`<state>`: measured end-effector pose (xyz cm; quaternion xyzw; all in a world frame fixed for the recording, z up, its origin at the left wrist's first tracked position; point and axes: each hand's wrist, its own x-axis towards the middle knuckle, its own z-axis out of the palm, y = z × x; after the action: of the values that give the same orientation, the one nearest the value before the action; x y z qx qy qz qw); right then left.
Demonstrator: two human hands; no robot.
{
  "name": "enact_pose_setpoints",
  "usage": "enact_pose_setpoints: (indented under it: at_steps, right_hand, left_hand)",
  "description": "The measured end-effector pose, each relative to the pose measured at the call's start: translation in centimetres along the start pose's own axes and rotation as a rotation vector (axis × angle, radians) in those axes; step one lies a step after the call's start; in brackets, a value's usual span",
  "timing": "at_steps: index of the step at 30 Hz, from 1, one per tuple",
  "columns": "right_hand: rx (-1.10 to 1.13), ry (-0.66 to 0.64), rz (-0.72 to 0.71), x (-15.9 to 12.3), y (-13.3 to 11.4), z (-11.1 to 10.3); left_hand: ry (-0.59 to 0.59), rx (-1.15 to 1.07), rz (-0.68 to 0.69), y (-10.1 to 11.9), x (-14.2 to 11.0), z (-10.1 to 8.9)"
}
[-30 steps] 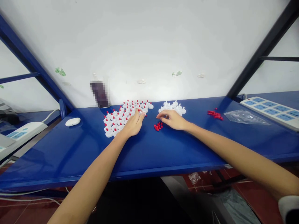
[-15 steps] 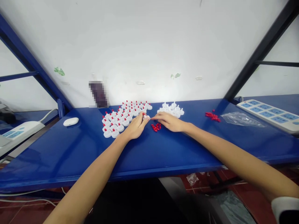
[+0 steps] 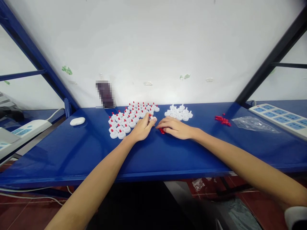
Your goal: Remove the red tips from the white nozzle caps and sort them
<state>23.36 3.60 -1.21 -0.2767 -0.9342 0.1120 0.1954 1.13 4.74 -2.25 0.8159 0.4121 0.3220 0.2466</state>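
Observation:
Between the thumb and fingers of my left hand point(image 3: 142, 128) is a white nozzle cap point(image 3: 153, 118), tilted, with a bit of red at its tip. My right hand point(image 3: 176, 127) lies low over a small pile of red tips point(image 3: 162, 130), its fingers curved and slightly apart, touching or just above them. That hand partly hides the pile, and I cannot make out a piece in its fingers. Left of my hands stand rows of white caps with red tips point(image 3: 127, 127). Beyond my right hand are several white nozzle caps without red tips point(image 3: 178, 112).
More red tips point(image 3: 222, 120) lie to the right, beside a clear plastic bag point(image 3: 254, 124). Power strips point(image 3: 280, 116) flank the blue table point(image 3: 148, 163). A white case point(image 3: 77, 121) lies on the left, and a pixelated dark object point(image 3: 106, 94) leans on the wall.
My right hand has moved away from the cap in my left hand and down over the near red tips, covering most of them. My left hand still holds the cap. The view has shifted slightly.

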Motion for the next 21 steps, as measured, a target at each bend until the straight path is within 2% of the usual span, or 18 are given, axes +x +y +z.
enact_pose_setpoints:
  at_steps: [9, 18, 21]
  right_hand:
    - [0.031, 0.044, 0.035, -0.09, 0.17, 0.41]
    - [0.062, 0.147, 0.043, -0.22, 0.47, 0.22]
    - [0.068, 0.145, 0.036, -0.23, 0.29, 0.17]
  left_hand:
    - [0.016, 0.032, 0.028, -0.32, -0.12, 0.12]
    - [0.121, 0.126, 0.092, -0.77, 0.29, 0.14]
    - [0.132, 0.168, 0.114, -0.74, 0.23, 0.15]
